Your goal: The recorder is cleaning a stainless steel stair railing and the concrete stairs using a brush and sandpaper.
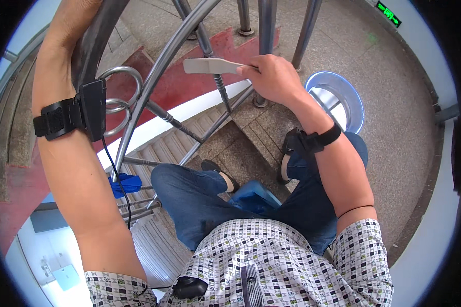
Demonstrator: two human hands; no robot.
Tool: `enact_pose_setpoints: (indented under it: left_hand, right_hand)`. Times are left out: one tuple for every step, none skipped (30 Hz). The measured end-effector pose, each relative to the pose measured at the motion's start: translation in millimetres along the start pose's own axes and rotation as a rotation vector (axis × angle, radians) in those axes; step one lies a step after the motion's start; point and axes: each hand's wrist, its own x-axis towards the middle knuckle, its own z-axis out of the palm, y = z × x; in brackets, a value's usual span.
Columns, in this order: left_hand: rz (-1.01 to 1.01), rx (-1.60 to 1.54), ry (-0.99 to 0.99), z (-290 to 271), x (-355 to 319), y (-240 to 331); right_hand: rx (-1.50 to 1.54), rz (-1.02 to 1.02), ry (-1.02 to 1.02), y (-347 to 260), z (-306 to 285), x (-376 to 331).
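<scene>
My right hand (276,77) is closed around the narrow handle of a pale flat scraper (207,66). The wide end of the scraper points left, in front of the metal stair railing (153,71). At the upper left, my left hand (82,6) is by the dark curved handrail (95,46). Most of that hand is cut off by the picture's edge and its fingers are hidden. A blue cloth (126,185) hangs on the railing below my left forearm.
A translucent blue bucket (356,94) with water stands right of my right wrist. Between my legs is a blue plastic thing (255,197). Steps (174,138) descend beyond the railing, and a red-painted band (184,97) edges the stairs. A green lit sign (388,14) is far right.
</scene>
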Motion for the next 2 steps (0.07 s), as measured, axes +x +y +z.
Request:
enact_pose_setpoints:
  left_hand:
    - [0.074,-0.001,0.000,-7.7,1.2,-3.5]
    - [0.149,-0.003,-0.002,-13.9,1.9,-7.7]
  right_hand:
    - [0.006,-0.013,-0.001,-1.4,-2.7,-1.0]
    - [0.035,-0.017,-0.010,0.3,-6.2,-2.5]
